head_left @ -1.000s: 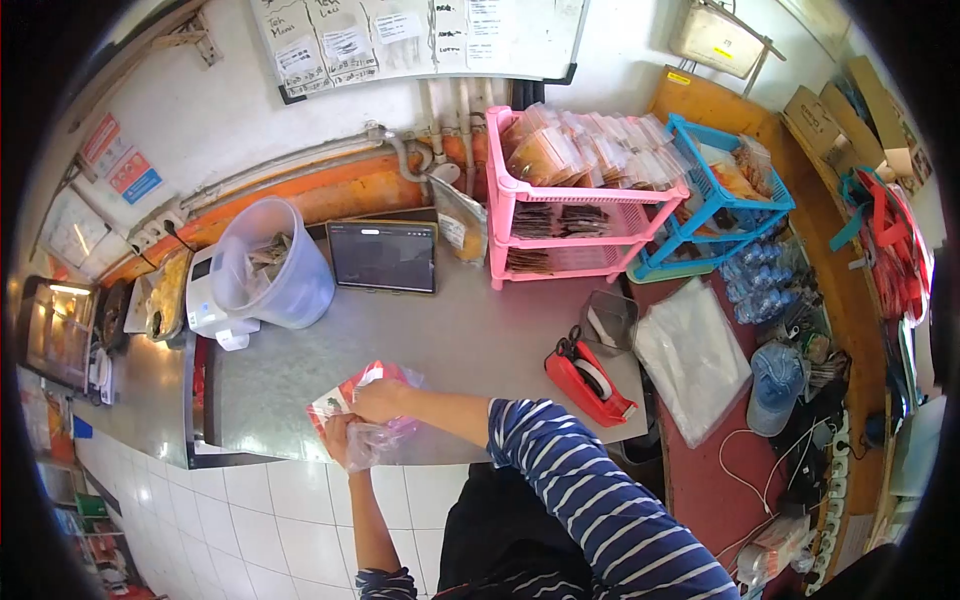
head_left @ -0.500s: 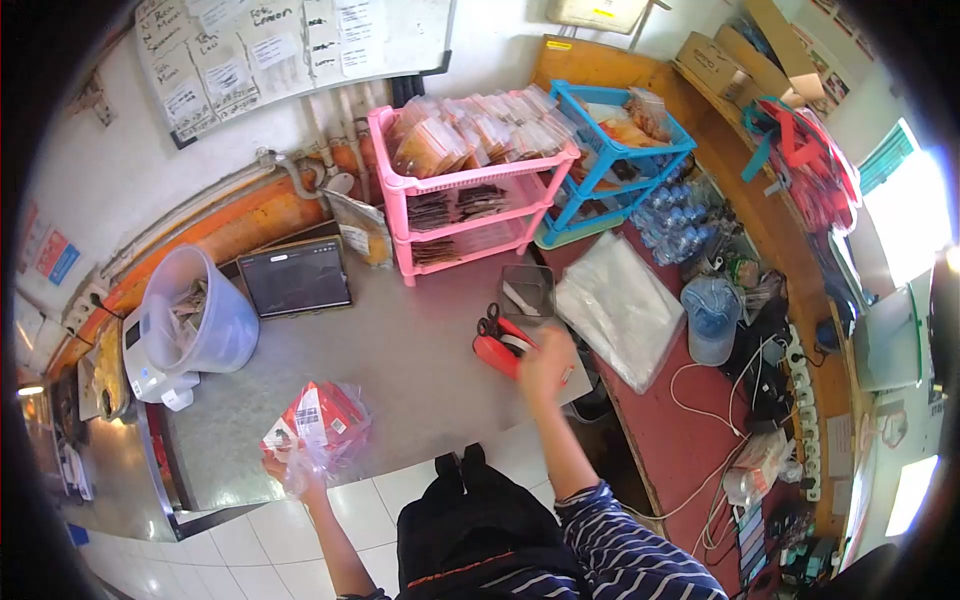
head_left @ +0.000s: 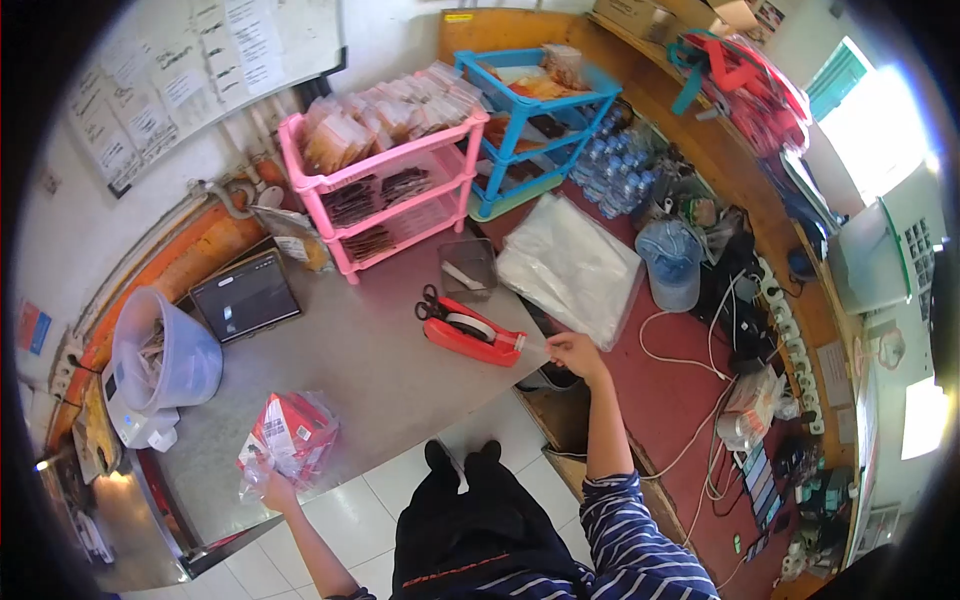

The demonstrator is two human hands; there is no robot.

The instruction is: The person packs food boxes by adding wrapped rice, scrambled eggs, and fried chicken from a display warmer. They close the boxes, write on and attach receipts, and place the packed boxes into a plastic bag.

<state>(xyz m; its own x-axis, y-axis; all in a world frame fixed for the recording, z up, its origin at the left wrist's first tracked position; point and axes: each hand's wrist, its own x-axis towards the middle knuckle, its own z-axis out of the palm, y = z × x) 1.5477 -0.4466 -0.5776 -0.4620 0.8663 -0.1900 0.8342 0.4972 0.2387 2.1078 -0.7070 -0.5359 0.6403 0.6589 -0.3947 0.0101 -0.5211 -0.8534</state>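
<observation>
My left hand (head_left: 272,488) is closed on the gathered end of a clear plastic bag with red and white packets (head_left: 295,432) in it, at the front edge of the metal table (head_left: 365,370). My right hand (head_left: 577,355) pinches the end of a strip of clear tape (head_left: 535,348), which stretches from the red tape dispenser (head_left: 478,335). Black-handled scissors (head_left: 432,303) lie against the dispenser's left end. Behind the dispenser sits a small dark tray (head_left: 468,268) with a white object in it.
A tablet (head_left: 245,295) and a translucent bucket (head_left: 195,370) stand at the left. Pink (head_left: 390,158) and blue (head_left: 545,100) racks hold packets at the back. Clear plastic sheets (head_left: 570,265), a blue cap (head_left: 668,262) and white cables (head_left: 690,370) lie at the right.
My right hand has moved from over the dispenser to its right, drawing out tape. The view has shifted and turned; my left hand still holds the bag.
</observation>
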